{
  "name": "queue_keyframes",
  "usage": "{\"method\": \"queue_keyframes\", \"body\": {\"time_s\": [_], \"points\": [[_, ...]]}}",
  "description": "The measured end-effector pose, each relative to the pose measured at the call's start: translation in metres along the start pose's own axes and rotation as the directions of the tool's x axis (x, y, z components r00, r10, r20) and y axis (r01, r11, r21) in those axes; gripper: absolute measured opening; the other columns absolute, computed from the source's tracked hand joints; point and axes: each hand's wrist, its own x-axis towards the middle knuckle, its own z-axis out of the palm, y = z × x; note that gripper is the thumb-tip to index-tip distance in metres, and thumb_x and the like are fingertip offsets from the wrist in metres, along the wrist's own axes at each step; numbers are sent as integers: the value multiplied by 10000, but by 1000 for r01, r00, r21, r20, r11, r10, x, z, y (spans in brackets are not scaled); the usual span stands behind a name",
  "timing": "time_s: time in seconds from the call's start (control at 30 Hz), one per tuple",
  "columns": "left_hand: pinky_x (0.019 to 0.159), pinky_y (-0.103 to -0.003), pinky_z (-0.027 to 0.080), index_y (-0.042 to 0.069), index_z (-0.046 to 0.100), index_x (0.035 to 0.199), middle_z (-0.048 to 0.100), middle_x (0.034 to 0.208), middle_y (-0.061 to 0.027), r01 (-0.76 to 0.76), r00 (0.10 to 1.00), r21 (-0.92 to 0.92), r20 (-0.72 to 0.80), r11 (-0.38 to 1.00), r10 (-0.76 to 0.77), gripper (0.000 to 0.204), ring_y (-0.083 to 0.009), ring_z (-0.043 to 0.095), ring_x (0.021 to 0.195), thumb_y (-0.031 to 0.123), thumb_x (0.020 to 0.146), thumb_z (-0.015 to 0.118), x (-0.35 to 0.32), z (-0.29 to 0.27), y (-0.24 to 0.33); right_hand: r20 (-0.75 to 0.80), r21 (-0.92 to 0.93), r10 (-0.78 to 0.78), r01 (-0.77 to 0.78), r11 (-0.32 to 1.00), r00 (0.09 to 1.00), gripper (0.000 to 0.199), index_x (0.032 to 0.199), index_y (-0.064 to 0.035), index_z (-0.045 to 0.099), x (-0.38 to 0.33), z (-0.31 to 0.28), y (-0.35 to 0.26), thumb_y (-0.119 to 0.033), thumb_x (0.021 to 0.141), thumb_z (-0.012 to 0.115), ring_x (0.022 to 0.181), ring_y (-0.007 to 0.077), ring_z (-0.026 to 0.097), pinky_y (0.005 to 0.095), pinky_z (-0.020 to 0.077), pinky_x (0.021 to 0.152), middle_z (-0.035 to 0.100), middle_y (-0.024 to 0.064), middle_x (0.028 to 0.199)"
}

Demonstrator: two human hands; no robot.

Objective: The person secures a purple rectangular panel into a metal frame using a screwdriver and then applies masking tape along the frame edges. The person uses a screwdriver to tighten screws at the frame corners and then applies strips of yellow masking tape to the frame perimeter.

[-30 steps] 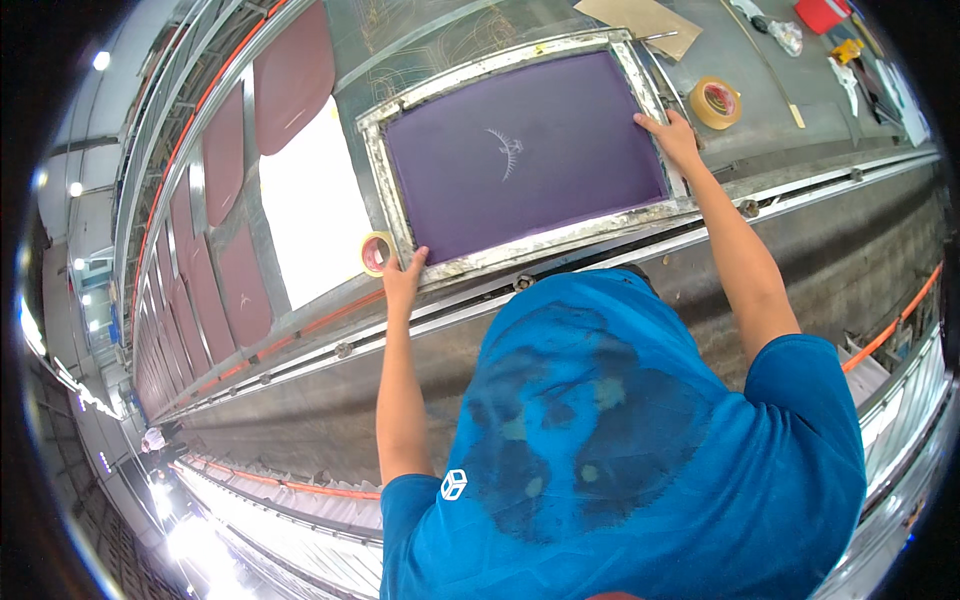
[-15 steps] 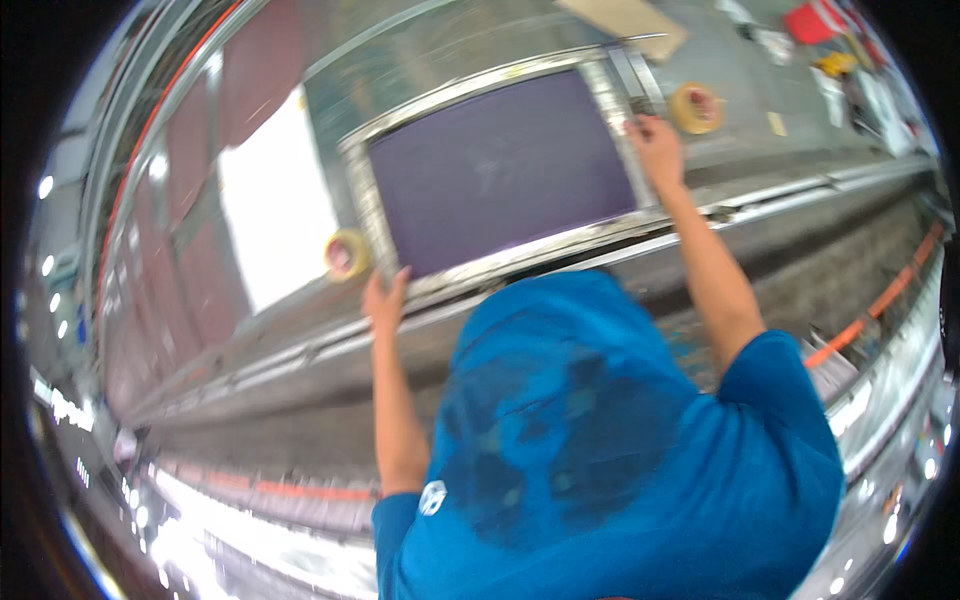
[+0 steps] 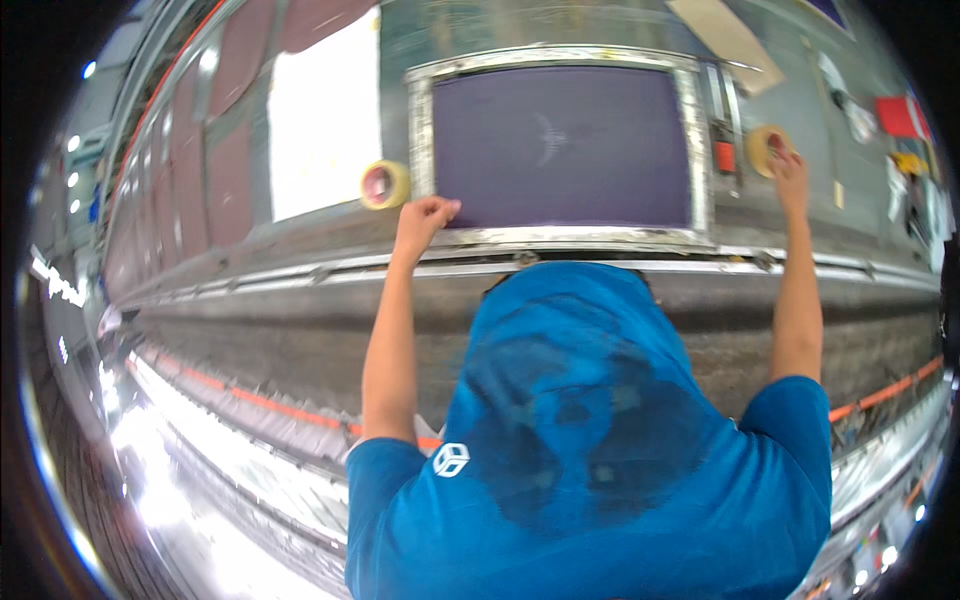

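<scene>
A screen-printing frame (image 3: pixel 580 236) with a pale, stained border and dark purple mesh (image 3: pixel 620 150) lies flat on the table. Small light markings show mid-mesh. My left hand (image 3: pixel 425 222) is closed over the frame's near left corner, thumb and fingers bent together. Beyond the frame's right side, my right hand (image 3: pixel 789 172) has its fingers on a roll of yellowish tape (image 3: pixel 757 150), the fingertips at its core. A second tape roll (image 3: pixel 399 186) stands just left of the frame, close to my left hand.
Left of the frame lies a white sheet (image 3: pixel 325 120), with dark red panels (image 3: pixel 240 65) beyond. A red-handled tool (image 3: pixel 725 155) and a tan board (image 3: pixel 715 35) are at the right. Farther right sit red (image 3: pixel 900 117) and yellow items. A metal rail (image 3: pixel 600 262) edges the table's near side.
My right hand has left the frame's right side and moved right to the tape roll. My left hand stays at the near left corner. The view has turned, so the frame now looks level.
</scene>
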Motion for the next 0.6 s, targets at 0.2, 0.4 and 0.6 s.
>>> {"method": "queue_keyframes", "body": {"time_s": [0.2,0.4,0.6], "points": [[752,-329,532,32,781,942,747,854,-100,-35,989,254,151,967,-4,241,-203,688,786,246,832,772,-10,-17,11,80,72,73,-79,994,994,386,1209,-71,700,0,10,-41,-362,963,641,1185,318,592,397,440,1031,610,142,1285],[769,-343,557,77,784,923,743,909,-83,-175,901,82,416,981,125,143,-196,703,855,179,827,754,16,31,-12,74,22,-186,185,983,980,408,1365,-30,593,6,6,23,-232,1010,575,1409,286,440,346,350,1146,469,145,1523],[736,-366,543,82,785,869,754,863,-88,-202,913,238,397,950,94,167,-235,712,824,200,752,785,8,3,1,-85,211,-201,214,954,976,435,1417,-36,537,-17,56,11,-248,1038,545,1353,252,497,334,371,1114,515,119,1488]]}}
